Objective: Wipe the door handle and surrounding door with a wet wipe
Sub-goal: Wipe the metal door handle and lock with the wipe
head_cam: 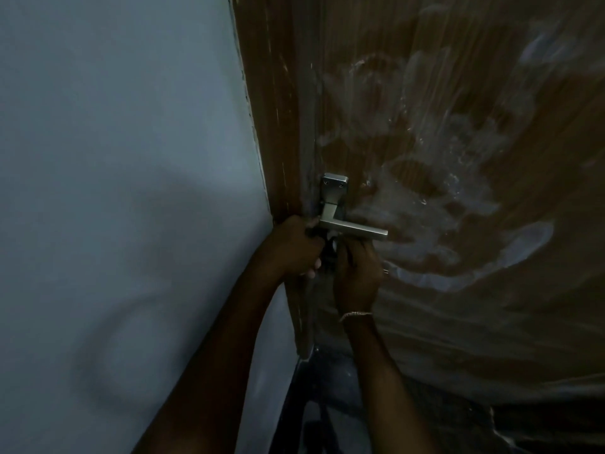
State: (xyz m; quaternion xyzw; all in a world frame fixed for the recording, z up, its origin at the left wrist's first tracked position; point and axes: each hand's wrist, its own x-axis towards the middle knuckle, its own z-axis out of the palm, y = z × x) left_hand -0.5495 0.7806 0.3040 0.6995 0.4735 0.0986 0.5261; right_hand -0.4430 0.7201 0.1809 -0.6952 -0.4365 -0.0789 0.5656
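Observation:
The silver lever door handle sits on a square plate at the left edge of the brown door. The door is covered in clear film with white smears. My left hand is curled just left of the handle's base, its fingers closed around something small and dark. My right hand is right under the lever with its fingers bent up towards the lock area. A thread band circles its wrist. No wet wipe shows clearly in the dim light, and I cannot tell whether the right hand holds one.
A pale grey-blue wall fills the left half of the view. The brown door frame runs between wall and door. Dark floor shows below between my forearms. The film hangs loose and wrinkled at the door's lower right.

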